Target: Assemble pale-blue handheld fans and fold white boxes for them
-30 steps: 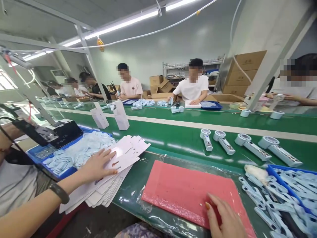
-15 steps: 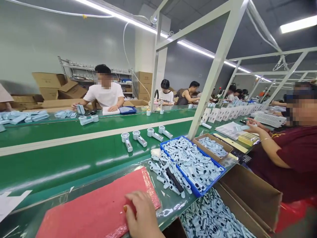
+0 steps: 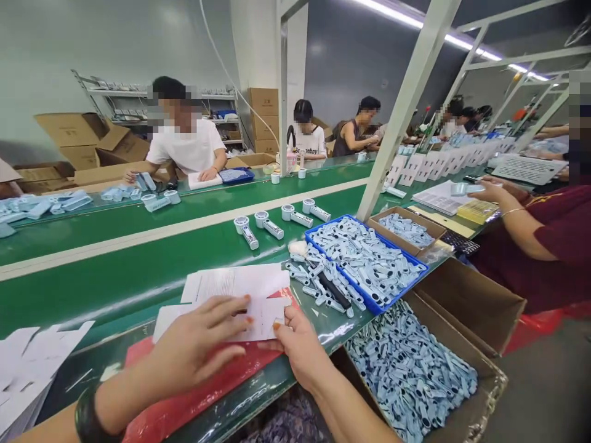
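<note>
With the white card (image 3: 265, 317) before us as the clock's centre, we are seeing a stack of white cut sheets (image 3: 37, 363) lying between eight and nine o'clock. We are wearing a dark bracelet (image 3: 84, 413) on our left wrist, and our left hand (image 3: 205, 338) is lying over the card from eight o'clock, fingers extended and a little spread. At eleven, across the green conveyor belt (image 3: 115, 271), a co-worker in a white shirt (image 3: 184, 144) is holding a pale blue part. Beneath the card a red pad (image 3: 203, 387) is showing toward seven, while a printed sheet (image 3: 231, 282) is lying just behind, toward twelve. Four handheld devices (image 3: 273, 229) are resting in a row at one. From four o'clock our right hand (image 3: 300, 341) is pinching the card's right end between thumb and fingers. Rightward, pale blue parts are filling a blue tray (image 3: 401, 294) at two and a cardboard box (image 3: 489, 384) near four.
</note>
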`<state>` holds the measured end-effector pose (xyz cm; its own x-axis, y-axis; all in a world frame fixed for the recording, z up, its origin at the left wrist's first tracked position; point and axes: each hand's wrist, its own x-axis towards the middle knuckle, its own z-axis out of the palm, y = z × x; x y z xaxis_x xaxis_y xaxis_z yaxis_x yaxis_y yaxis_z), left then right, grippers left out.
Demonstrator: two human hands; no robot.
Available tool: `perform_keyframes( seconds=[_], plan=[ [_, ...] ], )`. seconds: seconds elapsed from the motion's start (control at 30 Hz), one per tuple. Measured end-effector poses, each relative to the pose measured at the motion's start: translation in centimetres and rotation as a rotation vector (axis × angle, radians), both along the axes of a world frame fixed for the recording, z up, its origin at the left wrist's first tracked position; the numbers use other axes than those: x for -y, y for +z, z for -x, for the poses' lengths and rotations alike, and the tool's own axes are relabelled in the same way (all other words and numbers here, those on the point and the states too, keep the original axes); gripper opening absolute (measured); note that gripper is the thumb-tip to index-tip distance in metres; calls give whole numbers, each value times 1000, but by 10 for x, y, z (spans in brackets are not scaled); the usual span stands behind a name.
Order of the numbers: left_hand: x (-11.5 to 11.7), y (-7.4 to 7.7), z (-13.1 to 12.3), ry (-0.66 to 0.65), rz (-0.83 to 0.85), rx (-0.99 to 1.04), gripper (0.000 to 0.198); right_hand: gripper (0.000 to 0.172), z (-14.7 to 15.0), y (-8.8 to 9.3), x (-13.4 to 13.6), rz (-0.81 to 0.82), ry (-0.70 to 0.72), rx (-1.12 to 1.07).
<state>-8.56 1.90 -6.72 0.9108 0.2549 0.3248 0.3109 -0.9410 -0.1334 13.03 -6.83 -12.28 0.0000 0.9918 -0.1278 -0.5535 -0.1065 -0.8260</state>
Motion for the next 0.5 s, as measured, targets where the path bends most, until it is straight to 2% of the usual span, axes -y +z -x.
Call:
perform_keyframes(
  seconds=[0.1,0.23,0.33,0.43,0.5],
  plan=[
    [-29,4,-25,126,-12,73,48,33,-11,-5,7,-39,-21,79],
    [-56,8,-43,115,177,149,50,33,-15,1,10,-86,9,97],
    [-60,15,-46,49,258,199,46,37,-15,3,7,-96,4,63],
    [-55,26,-43,9,168,185,45,40,-16,-4,0,-7,-21,124],
    [-45,31,-41,12,162,117,56,38,-17,-10,-7,46,-74,197]
  ],
)
